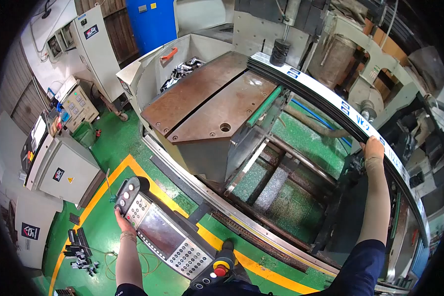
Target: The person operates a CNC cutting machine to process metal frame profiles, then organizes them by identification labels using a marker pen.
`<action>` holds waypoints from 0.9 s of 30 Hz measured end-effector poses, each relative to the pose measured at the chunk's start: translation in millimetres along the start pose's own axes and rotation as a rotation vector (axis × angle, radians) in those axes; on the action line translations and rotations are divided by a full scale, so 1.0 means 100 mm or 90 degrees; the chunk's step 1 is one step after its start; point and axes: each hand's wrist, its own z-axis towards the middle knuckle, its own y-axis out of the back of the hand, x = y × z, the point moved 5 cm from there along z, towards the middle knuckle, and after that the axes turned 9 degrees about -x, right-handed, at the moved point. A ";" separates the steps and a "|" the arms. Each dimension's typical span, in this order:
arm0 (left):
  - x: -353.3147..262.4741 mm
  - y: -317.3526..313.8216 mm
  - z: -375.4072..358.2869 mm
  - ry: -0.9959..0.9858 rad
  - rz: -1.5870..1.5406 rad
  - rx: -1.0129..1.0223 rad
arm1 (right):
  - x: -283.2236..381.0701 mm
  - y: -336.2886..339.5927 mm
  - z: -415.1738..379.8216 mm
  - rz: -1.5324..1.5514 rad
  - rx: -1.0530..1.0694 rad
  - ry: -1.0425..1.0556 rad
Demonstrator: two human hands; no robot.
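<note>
My left hand (pixel 125 220) is at the upper left edge of a control panel (pixel 167 232) with a screen, many round keys and a red knob near my body. Its fingers rest by the panel's buttons; what they press or hold is hard to make out. On the right, my right hand (pixel 373 149) is closed on the edge of a long stack of metal strips (pixel 330 98), white on top with blue labels and handwriting. The stack's far end lies on a brown steel machine table (pixel 207 103), below a dark cylindrical tool (pixel 279 53).
A bin of metal offcuts (pixel 182 71) stands behind the machine table. Rails and an open frame (pixel 281 182) lie between my arms. Grey cabinets (pixel 69 170) are at the left, with metal pieces (pixel 81 251) on the green floor. A blue cabinet (pixel 150 22) stands at the back.
</note>
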 end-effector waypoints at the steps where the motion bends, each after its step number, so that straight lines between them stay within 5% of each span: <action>1: 0.03 0.00 -0.02 0.010 -0.006 0.001 | -0.01 0.04 0.00 0.002 -0.001 -0.002; 8: -0.04 -0.06 -0.19 0.043 0.002 0.029 | 0.05 0.29 -0.20 0.080 0.030 -0.121; 9: -0.05 -0.09 -0.21 0.039 0.002 0.040 | 0.04 -0.02 -0.38 0.090 -0.191 -0.140; 12: -0.06 -0.11 -0.23 0.042 -0.006 0.070 | 0.75 0.22 -1.42 0.334 -0.426 -0.104; 14: -0.09 -0.16 -0.30 0.081 -0.008 0.092 | 1.42 -0.05 -2.42 0.506 -0.280 -0.106; 17: -0.07 -0.03 -0.21 0.174 0.015 0.115 | 2.24 -0.28 -4.52 0.649 0.192 -0.091; 18: -0.09 -0.01 -0.23 0.181 0.048 0.106 | 2.39 -0.34 -5.31 0.727 0.372 -0.178; 19: -0.09 0.02 -0.22 0.191 0.062 0.110 | 2.48 -0.07 -5.89 0.605 0.386 -0.136; 22: -0.17 0.11 -0.18 0.288 0.076 0.154 | 2.64 0.48 -7.56 0.670 0.513 -0.456; 23: -0.27 0.08 -0.23 0.243 0.135 0.163 | 2.82 0.70 -7.99 0.776 0.717 -0.559; 24: -0.23 0.19 -0.07 0.279 0.146 0.169 | 2.93 1.01 -8.16 0.821 0.629 -0.634; 25: -0.15 0.34 0.08 0.315 0.156 0.175 | 2.85 1.97 -7.42 0.709 0.613 -0.604; 27: -0.18 0.41 0.16 0.300 0.228 0.182 | 3.21 2.07 -7.85 0.890 0.637 -0.792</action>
